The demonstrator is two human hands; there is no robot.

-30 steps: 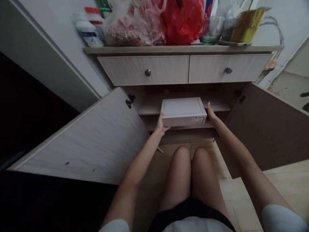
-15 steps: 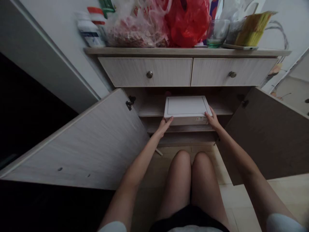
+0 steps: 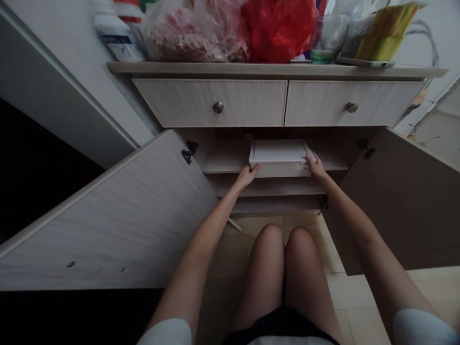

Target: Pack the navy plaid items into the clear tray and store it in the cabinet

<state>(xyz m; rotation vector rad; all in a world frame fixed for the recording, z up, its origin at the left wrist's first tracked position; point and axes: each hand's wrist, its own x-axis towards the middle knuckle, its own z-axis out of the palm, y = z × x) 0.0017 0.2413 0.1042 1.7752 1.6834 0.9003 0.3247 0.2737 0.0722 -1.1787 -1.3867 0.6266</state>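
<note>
A white lidded box with a small label on its front is at the upper shelf of the open cabinet, partly inside. My left hand grips its front left corner, thumb on the front face. On the other end, my right hand holds the front right corner, with the thumb near the lid's edge and the other fingers along the side. The fingertips under and behind the box are hidden.
The left cabinet door and right cabinet door stand swung outward beside my arms. Above are two closed drawers. The cabinet top carries a red plastic bag, a clear bag, a glass and a white bottle.
Both hands have pushed the box a little farther into the cabinet, over the upper shelf. Its front now sits slightly higher and more level. The camera view has moved somewhat closer.
</note>
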